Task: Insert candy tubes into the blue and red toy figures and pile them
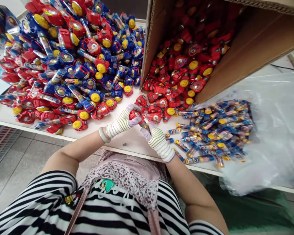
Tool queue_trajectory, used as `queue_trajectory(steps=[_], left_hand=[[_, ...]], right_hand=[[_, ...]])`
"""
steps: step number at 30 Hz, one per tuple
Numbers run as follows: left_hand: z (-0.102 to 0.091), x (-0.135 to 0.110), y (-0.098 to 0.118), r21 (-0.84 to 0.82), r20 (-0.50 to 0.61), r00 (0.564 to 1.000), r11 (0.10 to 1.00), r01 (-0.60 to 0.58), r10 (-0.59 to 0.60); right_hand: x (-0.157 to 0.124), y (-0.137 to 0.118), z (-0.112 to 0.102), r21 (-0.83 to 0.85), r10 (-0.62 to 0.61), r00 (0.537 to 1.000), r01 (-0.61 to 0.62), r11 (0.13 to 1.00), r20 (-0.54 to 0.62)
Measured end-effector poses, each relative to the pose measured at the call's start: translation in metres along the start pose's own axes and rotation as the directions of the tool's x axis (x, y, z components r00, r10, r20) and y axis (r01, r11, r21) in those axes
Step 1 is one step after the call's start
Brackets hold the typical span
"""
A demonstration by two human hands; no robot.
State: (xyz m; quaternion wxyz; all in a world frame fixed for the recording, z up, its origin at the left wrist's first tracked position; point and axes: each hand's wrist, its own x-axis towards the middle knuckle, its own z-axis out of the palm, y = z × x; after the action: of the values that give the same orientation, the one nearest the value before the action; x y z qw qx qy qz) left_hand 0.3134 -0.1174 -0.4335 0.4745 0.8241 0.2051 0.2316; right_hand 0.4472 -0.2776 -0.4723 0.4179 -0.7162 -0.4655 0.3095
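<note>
Striped shirt [39, 204] nearest; left hand [121, 122], right hand [159, 142]: fingers [134, 107] closed on red toy watch [134, 115].

A white tabletop [127, 142] with a pale edge runs across the view above a floor of pale grey tiles [24, 166]. A grey-and-red slatted crate [1, 147] sits on the floor at left, a green sheet [250, 209] lies at lower right, and the light is soft and even.

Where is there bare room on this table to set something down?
Bare white table shows below the left hand and right hand, along the near edge, up to the loose tubes. Red-and-blue toys crowd everything beyond the hands.
</note>
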Motion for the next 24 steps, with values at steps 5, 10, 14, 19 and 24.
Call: queue_trajectory(steps=[5, 10, 14, 19, 24], left_hand=[[0.001, 0.004, -0.005, 0.058, 0.046, 0.990, 0.989, -0.133, 0.131], [0.013, -0.001, -0.013, 0.012, -0.011, 0.988, 0.988, 0.154, -0.154], [0.006, -0.009, -0.005, -0.080, -0.059, 0.997, 0.996, -0.046, 0.041], [-0.005, 0.001, -0.002, 0.031, 0.039, 0.998, 0.998, 0.055, -0.056], [0.012, -0.009, -0.009, -0.032, -0.025, 0.987, 0.987, 0.157, -0.158]], right_hand=[[0.003, 0.003, 0.000, 0.512, 0.121, 0.917, -0.317, 0.798, 0.379], [-0.001, -0.001, 0.003, 0.160, 0.209, 0.977, -0.203, 0.966, -0.026], [-0.009, 0.000, 0.018, 0.554, 0.112, 0.891, -0.368, 0.747, 0.440], [-0.004, 0.000, 0.017, 0.516, 0.206, 0.931, -0.341, 0.786, 0.302], [-0.010, -0.010, 0.020, 0.541, 0.225, 0.932, -0.349, 0.765, 0.284]])
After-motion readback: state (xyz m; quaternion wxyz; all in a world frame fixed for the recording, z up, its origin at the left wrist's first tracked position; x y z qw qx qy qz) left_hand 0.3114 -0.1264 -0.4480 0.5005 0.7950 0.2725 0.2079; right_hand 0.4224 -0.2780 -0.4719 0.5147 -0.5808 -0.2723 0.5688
